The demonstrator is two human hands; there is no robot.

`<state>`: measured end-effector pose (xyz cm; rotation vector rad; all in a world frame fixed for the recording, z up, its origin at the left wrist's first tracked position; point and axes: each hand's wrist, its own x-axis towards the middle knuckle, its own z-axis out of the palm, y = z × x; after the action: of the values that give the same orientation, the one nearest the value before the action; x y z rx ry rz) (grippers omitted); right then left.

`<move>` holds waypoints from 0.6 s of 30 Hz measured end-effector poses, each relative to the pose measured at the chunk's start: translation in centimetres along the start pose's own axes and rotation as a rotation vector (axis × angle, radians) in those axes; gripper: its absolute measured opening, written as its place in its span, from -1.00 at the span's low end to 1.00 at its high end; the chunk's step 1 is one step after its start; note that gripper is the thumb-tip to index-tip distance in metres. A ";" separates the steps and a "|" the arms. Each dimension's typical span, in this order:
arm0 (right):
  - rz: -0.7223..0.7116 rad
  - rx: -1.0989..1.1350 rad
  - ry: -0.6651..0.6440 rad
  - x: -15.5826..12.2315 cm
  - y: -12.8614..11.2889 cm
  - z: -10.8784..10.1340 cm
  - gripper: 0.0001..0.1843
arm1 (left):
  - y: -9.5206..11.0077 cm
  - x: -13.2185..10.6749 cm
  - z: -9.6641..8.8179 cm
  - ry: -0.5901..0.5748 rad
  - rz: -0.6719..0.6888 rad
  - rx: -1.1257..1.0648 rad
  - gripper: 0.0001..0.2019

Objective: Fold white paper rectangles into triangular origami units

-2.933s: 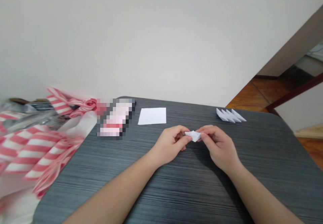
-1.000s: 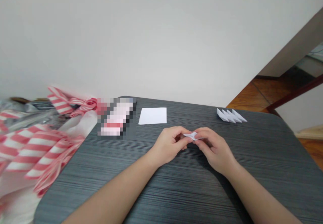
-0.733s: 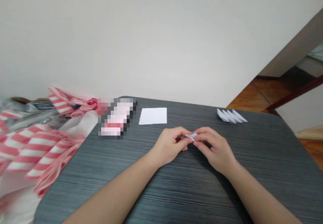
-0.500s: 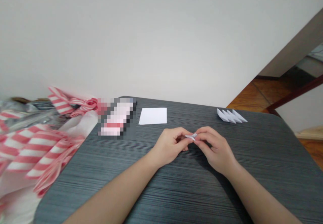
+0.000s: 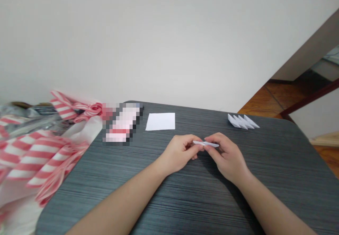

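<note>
One folded white paper (image 5: 205, 143), above the dark table (image 5: 185, 199), is pinched by the loosely curled left hand (image 5: 178, 154) and right hand (image 5: 227, 158); one white sheet (image 5: 160, 121) lies beyond them, leftward; overlapping folded pieces (image 5: 242, 122) lie rightward.

A person's bare left hand (image 5: 178, 154) and bare right hand (image 5: 230, 157) narrow into slim, smooth wrists (image 5: 162, 165); the bare left forearm (image 5: 124, 196) and bare right forearm (image 5: 272, 201) widen toward the lower edge of view.

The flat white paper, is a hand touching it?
No, the flat white paper lies untouched while the left hand and right hand pinch a folded paper.
</note>
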<state>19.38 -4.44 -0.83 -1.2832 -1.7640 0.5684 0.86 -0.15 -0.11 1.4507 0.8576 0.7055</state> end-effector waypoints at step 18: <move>0.224 0.017 -0.170 0.2 -0.1 -0.8 -0.77 | -0.3 0.1 -0.2 -0.055 -0.027 -0.036 -0.85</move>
<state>20.01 -4.42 -0.29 -1.4680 -1.7582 0.8387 0.71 0.02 -0.44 1.4178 0.8169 0.6548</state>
